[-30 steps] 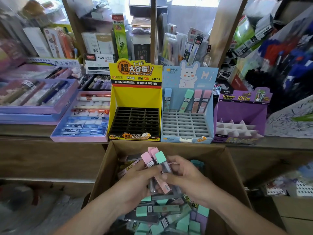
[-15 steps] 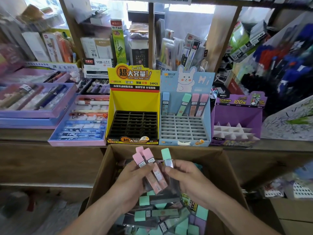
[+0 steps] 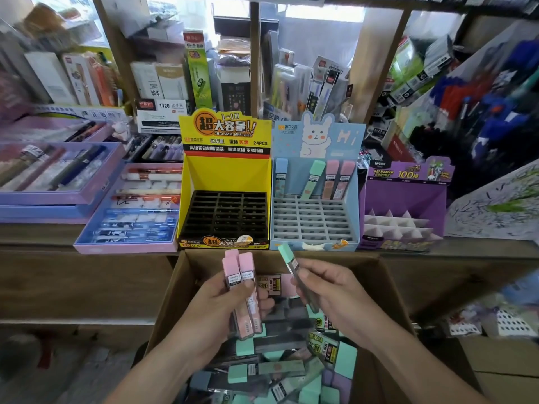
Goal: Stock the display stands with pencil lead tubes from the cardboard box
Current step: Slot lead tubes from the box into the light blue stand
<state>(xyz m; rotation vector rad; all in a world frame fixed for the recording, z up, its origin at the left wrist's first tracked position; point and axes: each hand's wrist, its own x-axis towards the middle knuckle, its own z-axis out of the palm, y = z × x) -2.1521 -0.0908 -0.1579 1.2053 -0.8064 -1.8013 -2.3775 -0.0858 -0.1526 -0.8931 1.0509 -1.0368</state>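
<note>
My left hand [image 3: 215, 313] grips a bundle of pink-capped lead tubes [image 3: 242, 287] upright above the cardboard box [image 3: 172, 301]. A single green-capped lead tube [image 3: 293, 269] is pinched in my right hand [image 3: 335, 298], tilted with its cap up and to the left. The box holds several loose tubes [image 3: 277, 365] with green, pink and purple caps. On the counter behind it stand a yellow display stand [image 3: 226, 176] with empty black slots, a blue bunny stand [image 3: 316, 182] with several tubes in its back row, and a purple stand [image 3: 404, 199].
A lilac tray of pens [image 3: 131, 211] and stacked purple pen boxes [image 3: 55, 173] lie left of the stands. Shelves behind are packed with stationery. A scribbled test sheet [image 3: 495, 205] leans at the right. Wooden counter edge [image 3: 87, 249] runs just beyond the box.
My hands have separated: the right hand pulled the green-capped tube out of the bundle and moved right, while the left hand keeps the pink tubes. Both hands rose slightly.
</note>
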